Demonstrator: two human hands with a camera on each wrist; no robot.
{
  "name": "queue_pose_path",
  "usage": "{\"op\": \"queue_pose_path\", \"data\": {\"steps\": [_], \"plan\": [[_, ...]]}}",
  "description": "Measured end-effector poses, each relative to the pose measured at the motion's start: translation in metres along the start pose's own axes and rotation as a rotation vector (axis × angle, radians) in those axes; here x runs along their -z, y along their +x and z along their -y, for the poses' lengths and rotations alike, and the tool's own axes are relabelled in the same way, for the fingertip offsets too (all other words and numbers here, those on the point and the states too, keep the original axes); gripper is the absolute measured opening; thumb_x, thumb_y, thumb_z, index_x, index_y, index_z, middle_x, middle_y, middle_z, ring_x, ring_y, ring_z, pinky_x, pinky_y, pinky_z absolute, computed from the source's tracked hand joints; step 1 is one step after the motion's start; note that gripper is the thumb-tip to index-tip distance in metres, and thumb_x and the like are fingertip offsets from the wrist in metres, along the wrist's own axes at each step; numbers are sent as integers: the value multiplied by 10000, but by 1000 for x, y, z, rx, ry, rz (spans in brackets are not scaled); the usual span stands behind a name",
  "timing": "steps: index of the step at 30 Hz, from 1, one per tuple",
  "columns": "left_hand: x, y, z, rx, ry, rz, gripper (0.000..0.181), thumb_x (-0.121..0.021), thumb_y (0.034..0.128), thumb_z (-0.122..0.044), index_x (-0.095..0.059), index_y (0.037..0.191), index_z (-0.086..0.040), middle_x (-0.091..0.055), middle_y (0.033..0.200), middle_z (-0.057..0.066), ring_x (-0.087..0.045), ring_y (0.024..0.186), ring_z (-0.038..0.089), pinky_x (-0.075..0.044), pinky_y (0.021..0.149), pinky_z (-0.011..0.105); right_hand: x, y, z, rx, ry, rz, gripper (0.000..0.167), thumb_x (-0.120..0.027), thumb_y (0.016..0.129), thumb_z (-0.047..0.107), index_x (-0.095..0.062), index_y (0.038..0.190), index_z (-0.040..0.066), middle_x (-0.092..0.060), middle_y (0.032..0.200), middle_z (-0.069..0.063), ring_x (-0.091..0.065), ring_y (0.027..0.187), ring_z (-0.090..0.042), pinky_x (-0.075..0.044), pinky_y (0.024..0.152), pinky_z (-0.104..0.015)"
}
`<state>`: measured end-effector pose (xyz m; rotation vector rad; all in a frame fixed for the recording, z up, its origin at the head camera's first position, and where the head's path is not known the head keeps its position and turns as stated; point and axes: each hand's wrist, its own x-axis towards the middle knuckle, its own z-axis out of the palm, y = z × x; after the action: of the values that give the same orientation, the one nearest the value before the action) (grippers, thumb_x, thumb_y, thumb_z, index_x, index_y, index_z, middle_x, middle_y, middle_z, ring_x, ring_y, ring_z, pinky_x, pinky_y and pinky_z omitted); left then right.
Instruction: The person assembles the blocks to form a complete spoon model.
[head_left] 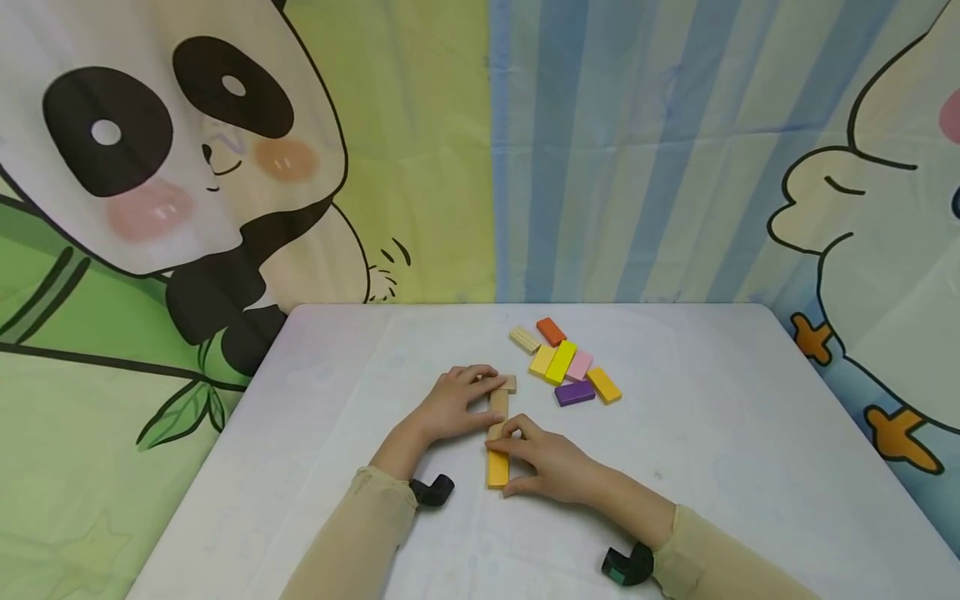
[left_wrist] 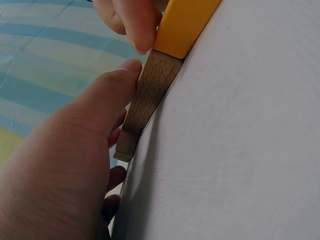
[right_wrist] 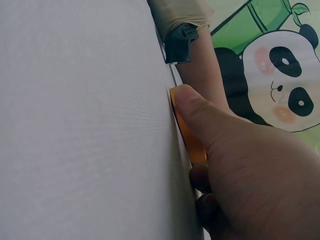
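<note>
A straight row of blocks lies on the white table. Its far part is plain wooden blocks [head_left: 498, 402], and its near end is an orange-yellow block [head_left: 497, 472]. My left hand [head_left: 452, 406] holds the wooden part from the left, thumb [left_wrist: 112, 85] against its side and fingers by the small far piece [head_left: 511, 383]. My right hand [head_left: 557, 467] pinches the orange-yellow block from the right, thumb at its near end and index finger near the far end. In the left wrist view the orange-yellow block [left_wrist: 185, 27] touches the wood. The other right fingers are partly hidden.
Beyond the row, to the right, lies a loose group of blocks: orange-red [head_left: 551, 332], pale wood [head_left: 524, 339], bright yellow [head_left: 561, 362], pink [head_left: 579, 365], purple [head_left: 574, 393] and another orange-yellow one [head_left: 603, 386]. A printed cloth [head_left: 420, 167] hangs behind the table.
</note>
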<state>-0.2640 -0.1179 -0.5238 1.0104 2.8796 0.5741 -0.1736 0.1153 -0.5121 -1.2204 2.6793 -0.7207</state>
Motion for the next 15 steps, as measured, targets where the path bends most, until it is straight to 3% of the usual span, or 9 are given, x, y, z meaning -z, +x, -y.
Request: {"op": "queue_pose_path", "data": {"steps": [7, 15], "plan": [[1, 1, -1, 7, -1, 3, 667, -540, 918, -653, -397, 1508, -377, -416, 1508, -91, -384, 1363, 232, -312, 1129, 514, 3, 0, 3, -1, 1, -1, 666, -725, 839, 521, -544, 1425, 263, -426, 1298, 75, -444, 764, -35, -405, 665, -151], [1, 0, 0, 6, -3, 4, 664, -534, 922, -652, -395, 1510, -376, -408, 1515, -98, -381, 1371, 232, -302, 1139, 509, 1, 0, 2, -5, -6, -4, 677, -724, 835, 537, -533, 1430, 278, -424, 1315, 81, -505, 918, -46, -471, 790, -183]]}}
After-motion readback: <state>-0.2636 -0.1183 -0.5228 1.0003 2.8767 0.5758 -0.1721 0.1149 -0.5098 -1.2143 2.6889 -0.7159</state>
